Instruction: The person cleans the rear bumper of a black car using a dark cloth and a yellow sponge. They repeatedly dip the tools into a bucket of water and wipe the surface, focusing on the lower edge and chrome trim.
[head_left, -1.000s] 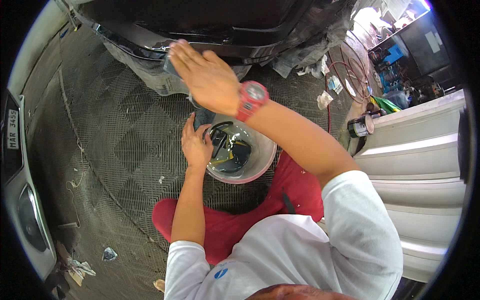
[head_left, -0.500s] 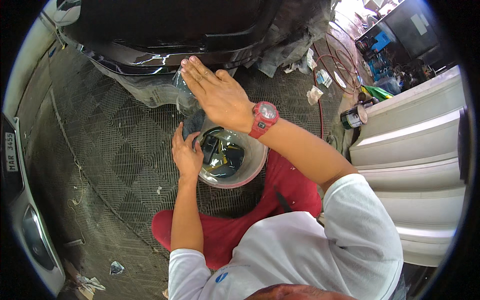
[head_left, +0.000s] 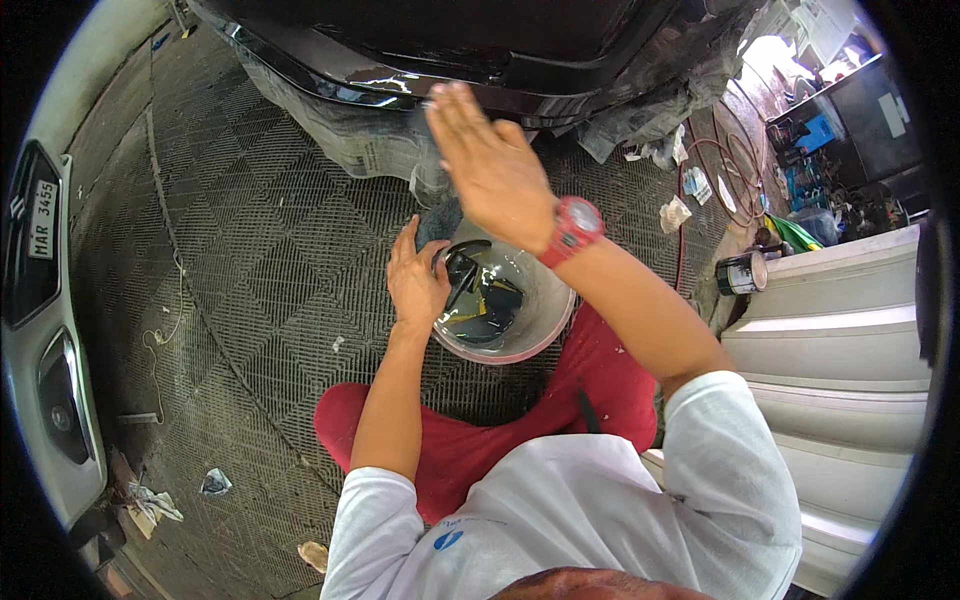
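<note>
My right hand (head_left: pixel 495 165) is raised with flat, spread fingers, palm toward the dark car body panel (head_left: pixel 450 45) above; a red watch (head_left: pixel 572 228) sits on its wrist. It holds nothing that I can see. My left hand (head_left: pixel 415 280) rests on the left rim of a whitish bucket (head_left: pixel 545 325) on the floor between my knees. Inside the bucket lie water and dark pieces. Whether the left fingers grip the rim or something in it is unclear.
Masking paper (head_left: pixel 345 130) hangs under the car. A small paint tin (head_left: pixel 740 272) stands at the right by white corrugated panels (head_left: pixel 850 400). A red hose (head_left: pixel 700 160) loops on the patterned floor (head_left: pixel 250 260). Another vehicle's white bumper (head_left: pixel 45 330) is at the left, with paper scraps (head_left: pixel 150 500).
My right hand has lifted off the car panel and swung to the right, nearer the camera. The left hand has stayed at the bucket's rim.
</note>
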